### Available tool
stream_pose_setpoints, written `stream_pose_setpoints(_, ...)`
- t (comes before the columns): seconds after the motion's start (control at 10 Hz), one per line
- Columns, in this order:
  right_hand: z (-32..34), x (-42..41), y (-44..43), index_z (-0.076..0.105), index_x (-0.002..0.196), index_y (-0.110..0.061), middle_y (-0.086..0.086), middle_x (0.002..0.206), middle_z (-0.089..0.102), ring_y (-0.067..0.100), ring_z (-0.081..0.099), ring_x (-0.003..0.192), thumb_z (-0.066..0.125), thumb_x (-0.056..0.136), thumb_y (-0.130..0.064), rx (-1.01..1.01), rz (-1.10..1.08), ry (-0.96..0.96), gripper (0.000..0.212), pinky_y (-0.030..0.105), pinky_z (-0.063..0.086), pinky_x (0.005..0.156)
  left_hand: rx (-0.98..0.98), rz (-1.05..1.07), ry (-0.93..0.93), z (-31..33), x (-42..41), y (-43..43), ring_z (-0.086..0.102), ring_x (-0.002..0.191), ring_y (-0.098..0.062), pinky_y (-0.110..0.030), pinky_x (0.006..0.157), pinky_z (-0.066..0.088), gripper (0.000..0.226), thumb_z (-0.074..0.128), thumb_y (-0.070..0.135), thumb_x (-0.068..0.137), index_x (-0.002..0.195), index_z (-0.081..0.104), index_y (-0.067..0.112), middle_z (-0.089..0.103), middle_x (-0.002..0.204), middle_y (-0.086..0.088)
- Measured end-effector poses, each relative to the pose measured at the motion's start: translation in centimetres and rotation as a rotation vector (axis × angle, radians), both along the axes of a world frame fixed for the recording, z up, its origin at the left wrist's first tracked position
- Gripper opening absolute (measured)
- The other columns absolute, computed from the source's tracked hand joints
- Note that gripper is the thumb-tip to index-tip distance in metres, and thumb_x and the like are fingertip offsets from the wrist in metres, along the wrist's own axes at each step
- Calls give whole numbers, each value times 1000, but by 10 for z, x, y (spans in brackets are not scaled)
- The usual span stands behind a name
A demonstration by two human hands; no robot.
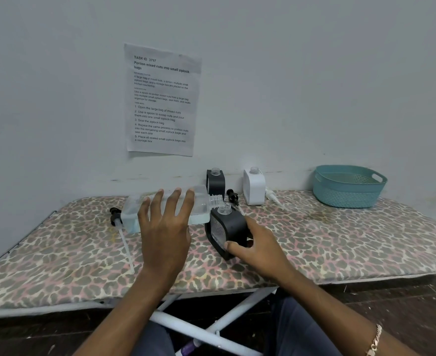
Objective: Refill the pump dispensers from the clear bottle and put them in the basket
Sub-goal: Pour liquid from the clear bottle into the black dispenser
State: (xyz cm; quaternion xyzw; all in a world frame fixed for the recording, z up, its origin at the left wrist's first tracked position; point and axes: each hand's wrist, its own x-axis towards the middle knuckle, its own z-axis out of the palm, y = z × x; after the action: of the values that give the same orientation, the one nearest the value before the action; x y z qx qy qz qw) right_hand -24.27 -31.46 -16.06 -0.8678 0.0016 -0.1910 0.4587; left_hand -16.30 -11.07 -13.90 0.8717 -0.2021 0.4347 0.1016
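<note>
Left hand (pixel 165 232) tilts clear bottle (pixel 132 213), right hand (pixel 260 249) — black dispenser (pixel 233 224)

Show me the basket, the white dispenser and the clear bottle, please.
basket (pixel 348 195): head view, on its front wall.
white dispenser (pixel 254 188): head view, middle of its body.
clear bottle (pixel 132 214): head view, its bare left end.

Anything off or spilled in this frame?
No spill visible: left hand tips the clear bottle at the black dispenser held by the right hand. Odd: wall sheet reads "Portion mixed nuts into small ziplock bags", a different task.
</note>
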Motion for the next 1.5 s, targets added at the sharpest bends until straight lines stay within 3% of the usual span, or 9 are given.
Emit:
stream_pose_setpoints(0.4, 0, 1, 0, 59, 127, -34, -18, 107, 72, -7, 66, 96, 77, 88, -31, 5, 7, 1, 43, 9, 51, 77, -2, -2, 4, 0, 0, 0, 53, 137, -45, -64, 114, 35, 80, 76, -11, 72, 145, 60, 16, 65, 141, -13)
stream_pose_setpoints(1.0, -2, 2, -1, 56, 126, -39, -20, 108, 71, -8, 65, 97, 77, 87, -33, -10, -1, -2, 44, 8, 51, 76, -3, 0, 13, 1, -1, 0, 53, 138, -44, -64, 114, 36, 79, 76, -10, 73, 146, 60, 16, 65, 142, -13)
stream_pose_setpoints(1.5, -2, 2, -1, 59, 128, -35, -17, 107, 73, -3, 67, 95, 77, 87, -31, -1, 5, -6, 45, 18, 55, 79, -9, -2, 10, 1, -2, 0, 53, 137, -45, -64, 114, 35, 79, 77, -11, 72, 145, 60, 16, 65, 141, -13)
